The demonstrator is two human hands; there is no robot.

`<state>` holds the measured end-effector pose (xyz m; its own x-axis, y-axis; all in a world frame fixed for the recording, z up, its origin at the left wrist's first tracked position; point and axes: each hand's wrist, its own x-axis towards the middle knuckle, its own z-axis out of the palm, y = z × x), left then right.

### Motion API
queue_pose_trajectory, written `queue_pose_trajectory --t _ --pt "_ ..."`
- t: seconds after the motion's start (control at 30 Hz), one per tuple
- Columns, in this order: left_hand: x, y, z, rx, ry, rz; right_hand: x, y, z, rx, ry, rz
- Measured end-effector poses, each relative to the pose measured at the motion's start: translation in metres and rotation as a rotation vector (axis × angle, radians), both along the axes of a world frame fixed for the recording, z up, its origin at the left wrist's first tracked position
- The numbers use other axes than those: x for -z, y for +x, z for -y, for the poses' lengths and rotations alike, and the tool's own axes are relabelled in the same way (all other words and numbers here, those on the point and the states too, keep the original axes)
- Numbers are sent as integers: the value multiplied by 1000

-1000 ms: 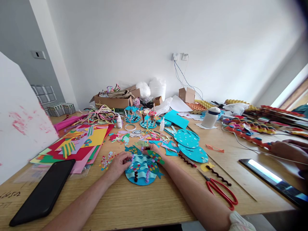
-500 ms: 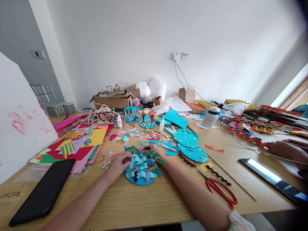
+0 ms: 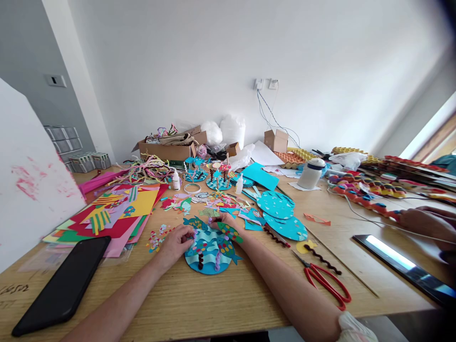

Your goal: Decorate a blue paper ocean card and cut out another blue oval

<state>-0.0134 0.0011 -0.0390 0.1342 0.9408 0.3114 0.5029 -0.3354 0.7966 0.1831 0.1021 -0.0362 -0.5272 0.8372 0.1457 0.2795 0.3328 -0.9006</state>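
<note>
In front of me lies a round blue craft base [image 3: 208, 270] with pale wavy paper strips [image 3: 204, 259] on it. Curled pipe cleaners stand on it, a dark brown one [image 3: 201, 261] and a purple one [image 3: 217, 261] at the near side. Paper fish with coloured spots sit above it, among them a green fish [image 3: 230, 232] beside my right wrist and a dark teal fish [image 3: 195, 223] at the far left. My left hand [image 3: 180, 240] pinches a purple curl at the left edge. The fingers of my right hand [image 3: 228, 221] close on another purple curl at the back, partly hidden by the fish.
Red-handled scissors [image 3: 329, 285], a brown twisted pipe cleaner [image 3: 326, 262] and a thin stick [image 3: 342, 260] lie to the right. A black phone [image 3: 64, 285] and coloured paper sheets [image 3: 142, 202] are at left. Glue bottles [image 3: 239, 184] stand behind. Another person's hand [image 3: 423, 223] is at far right.
Almost nothing differs. Both hands keep their places at the blue base; the view has shifted very slightly.
</note>
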Motion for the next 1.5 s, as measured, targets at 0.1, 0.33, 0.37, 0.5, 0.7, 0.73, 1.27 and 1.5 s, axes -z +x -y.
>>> queue_pose_trajectory --t 0.1,0.33,0.37,0.5,0.7,0.73,1.27,1.5 --pt "-1 0 0 -1 1 0 0 0 0 -2 -3 2" --pt "-2 2 1 1 -4 9 -2 0 1 -1 -2 8" --pt "-2 2 1 -1 -5 10 -2 0 1 -1 -2 10" --pt "-2 2 1 -9 -8 13 -2 0 0 8 1 12" --pt "-3 2 1 -10 -5 16 2 0 -2 20 5 11" --pt "-4 2 2 -12 -6 14 2 0 -2 19 5 11" --pt "-8 3 4 -18 -24 -14 -7 0 5 2 2 23" --pt "-11 4 5 -23 -25 -25 -7 0 5 5 -3 31"
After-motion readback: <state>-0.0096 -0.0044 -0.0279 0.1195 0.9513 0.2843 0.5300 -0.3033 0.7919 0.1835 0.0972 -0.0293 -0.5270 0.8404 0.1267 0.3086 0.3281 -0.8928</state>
